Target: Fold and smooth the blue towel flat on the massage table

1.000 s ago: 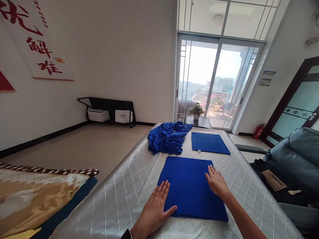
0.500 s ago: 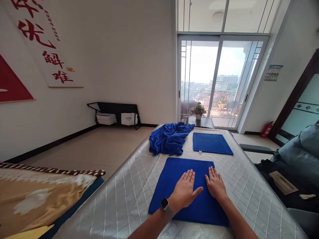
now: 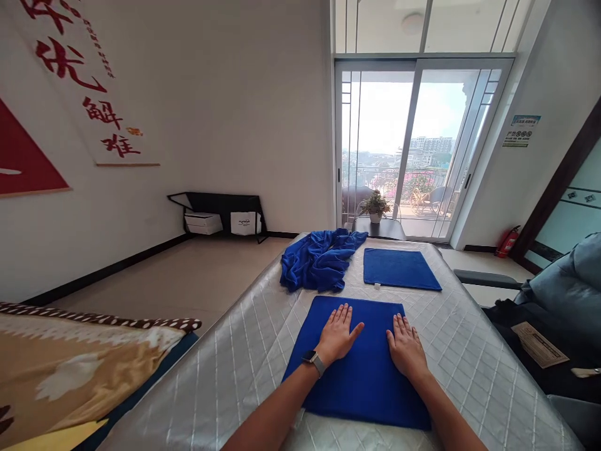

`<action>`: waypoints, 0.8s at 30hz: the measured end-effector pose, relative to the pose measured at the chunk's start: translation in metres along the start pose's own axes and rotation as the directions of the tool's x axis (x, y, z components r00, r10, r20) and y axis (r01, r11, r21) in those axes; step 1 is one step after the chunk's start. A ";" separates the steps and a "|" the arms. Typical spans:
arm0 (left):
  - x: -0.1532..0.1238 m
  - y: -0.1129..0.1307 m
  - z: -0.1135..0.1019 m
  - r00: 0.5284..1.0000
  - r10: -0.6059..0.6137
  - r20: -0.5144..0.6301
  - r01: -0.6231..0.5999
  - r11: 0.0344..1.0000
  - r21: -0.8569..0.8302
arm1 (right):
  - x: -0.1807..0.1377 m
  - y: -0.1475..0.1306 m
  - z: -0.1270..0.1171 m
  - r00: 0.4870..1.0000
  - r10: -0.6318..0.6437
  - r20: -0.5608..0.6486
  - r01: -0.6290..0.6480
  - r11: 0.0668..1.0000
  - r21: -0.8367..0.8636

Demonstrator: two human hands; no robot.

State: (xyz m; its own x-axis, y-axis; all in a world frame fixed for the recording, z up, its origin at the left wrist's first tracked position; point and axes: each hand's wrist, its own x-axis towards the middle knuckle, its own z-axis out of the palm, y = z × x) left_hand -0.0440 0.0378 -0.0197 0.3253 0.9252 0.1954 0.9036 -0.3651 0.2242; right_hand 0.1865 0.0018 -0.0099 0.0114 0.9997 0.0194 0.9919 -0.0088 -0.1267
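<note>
A folded blue towel (image 3: 361, 382) lies flat on the silver quilted bed cover (image 3: 244, 376) right in front of me. My left hand (image 3: 337, 333) rests palm down on the towel's far left part, fingers stretched out; a watch sits on that wrist. My right hand (image 3: 406, 347) lies flat and open on the towel's right side. Beyond it, a second folded blue towel (image 3: 399, 269) lies flat, and a crumpled pile of blue towels (image 3: 319, 260) sits to its left.
A patterned brown blanket (image 3: 70, 376) covers another bed at the lower left. A grey chair (image 3: 563, 294) with a card on its seat stands at the right. Beyond the bed are a small table with a potted plant (image 3: 374, 207) and glass balcony doors.
My left hand slid from the towel's near left edge onto its middle, then up toward the far left. My right hand stayed flat in place.
</note>
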 end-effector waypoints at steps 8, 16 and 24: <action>-0.014 -0.076 -0.018 0.985 -0.169 -0.043 0.171 0.984 0.044 | 0.001 0.002 0.005 1.000 -0.005 0.011 0.005 1.000 -0.028; -0.015 -0.078 -0.012 0.984 -0.149 -0.102 0.150 0.989 0.007 | 0.006 0.005 0.005 0.999 -0.010 0.036 0.013 0.996 -0.085; -0.017 -0.076 -0.018 0.983 -0.164 -0.082 0.163 0.986 -0.021 | 0.036 -0.004 -0.019 0.999 0.016 0.029 -0.012 0.991 -0.132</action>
State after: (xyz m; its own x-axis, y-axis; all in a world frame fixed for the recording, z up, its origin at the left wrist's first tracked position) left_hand -0.1227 0.0481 -0.0225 0.1483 0.9610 0.2336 0.9385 -0.2112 0.2730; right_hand 0.1851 0.0375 0.0106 0.0231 0.9997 -0.0112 0.9997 -0.0231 0.0055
